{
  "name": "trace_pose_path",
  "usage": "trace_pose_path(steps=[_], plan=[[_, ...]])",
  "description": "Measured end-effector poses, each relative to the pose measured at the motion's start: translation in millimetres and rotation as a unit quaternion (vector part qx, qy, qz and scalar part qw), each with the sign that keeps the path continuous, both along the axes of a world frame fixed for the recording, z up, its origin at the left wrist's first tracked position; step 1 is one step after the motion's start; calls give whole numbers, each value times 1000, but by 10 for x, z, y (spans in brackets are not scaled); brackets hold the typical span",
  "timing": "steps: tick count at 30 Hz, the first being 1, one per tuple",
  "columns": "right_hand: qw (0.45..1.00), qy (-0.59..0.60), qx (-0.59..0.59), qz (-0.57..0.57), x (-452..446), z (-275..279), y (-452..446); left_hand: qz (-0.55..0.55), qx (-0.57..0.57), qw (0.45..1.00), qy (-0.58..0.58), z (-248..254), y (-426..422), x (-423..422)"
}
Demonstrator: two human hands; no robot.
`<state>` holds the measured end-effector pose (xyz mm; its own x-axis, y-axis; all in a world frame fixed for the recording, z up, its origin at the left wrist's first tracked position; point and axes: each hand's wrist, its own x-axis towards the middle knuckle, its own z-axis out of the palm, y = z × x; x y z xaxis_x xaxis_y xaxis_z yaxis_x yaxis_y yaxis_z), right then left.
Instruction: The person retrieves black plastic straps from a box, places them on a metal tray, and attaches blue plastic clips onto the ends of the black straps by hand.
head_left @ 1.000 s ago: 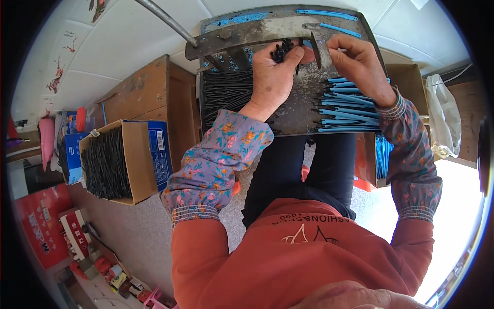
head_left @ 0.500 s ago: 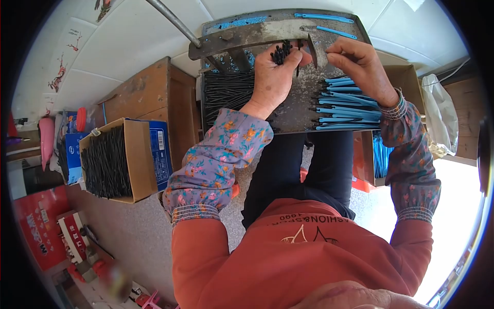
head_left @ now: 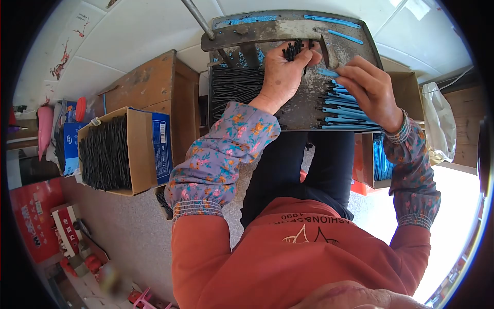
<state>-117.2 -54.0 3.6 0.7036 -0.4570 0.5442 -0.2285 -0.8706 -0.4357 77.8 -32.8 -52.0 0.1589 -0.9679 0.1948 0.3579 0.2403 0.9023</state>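
My left hand (head_left: 284,77) is closed round a bundle of thin black sticks (head_left: 293,50), beside an upright metal blade (head_left: 324,51) fixed at the end of a metal bar (head_left: 242,37). Right of the blade, my right hand (head_left: 369,87) pinches a light blue strip (head_left: 328,72) between thumb and fingers. Below my right hand, several blue strips with black ends (head_left: 350,110) lie on the metal tray (head_left: 298,121). A pile of black sticks (head_left: 234,87) rests on the tray's left part.
At the left stands a cardboard box of black sticks (head_left: 141,154), near a wooden cabinet (head_left: 141,85). Two blue strips (head_left: 332,21) lie at the tray's far edge. A box with blue strips (head_left: 381,157) is below the tray at right, near a white bag (head_left: 439,121).
My right hand has moved down and right from the blade, and a blue strip now shows in its fingers. My left hand keeps the black bundle. The whole view has shifted slightly.
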Motion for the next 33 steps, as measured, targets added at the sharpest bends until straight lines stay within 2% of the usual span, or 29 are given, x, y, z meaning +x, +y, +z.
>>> trace_pose_path(steps=[4,6,9,12,13,15,16,17,19,20,21,24,25,26,28,29,31,33], plan=[[998,35,-43,40,-36,203,142,6,-7,999,50,-34,-22,-59],[983,144,-28,113,51,465,264,-23,-36,993,108,-17,-41,-83],[974,150,-48,165,452,783,356,0,-12,998,56,30,-24,-65],[935,180,-180,249,1111,1047,431,-38,-33,995,89,-29,-33,-48],[922,175,-211,272,1283,1094,485,30,-43,999,4,-46,-37,-75],[909,162,-245,297,1502,1137,539,157,-64,972,-160,-82,-63,-133],[908,152,-251,300,1540,1162,539,163,-59,958,-227,-85,-54,-94],[915,135,-243,292,1510,1198,494,171,-56,939,-293,-93,-49,-50],[946,88,-199,240,1383,1307,299,109,-40,937,-328,-73,0,70],[965,55,-167,196,1296,1339,203,46,-29,990,-130,-46,-25,35],[982,28,-128,135,1165,1378,66,-22,-18,997,70,-13,-61,3],[996,-27,8,-87,690,1201,-551,-40,-11,997,66,-20,-56,4],[992,2,23,-125,545,1009,-791,-36,-9,996,86,-24,-54,-9],[990,59,13,-130,397,730,-1029,-29,-6,994,103,-32,-55,-13],[981,163,-68,-75,156,106,-1430,-25,1,999,34,-60,-61,18],[967,220,-77,-107,124,-134,-1503,-34,3,999,28,-61,-55,31],[933,257,-183,-173,182,-472,-1554,-23,2,1000,-6,-38,-30,49],[935,246,-194,-168,220,-565,-1617,-27,1,999,-20,1,-28,75]])
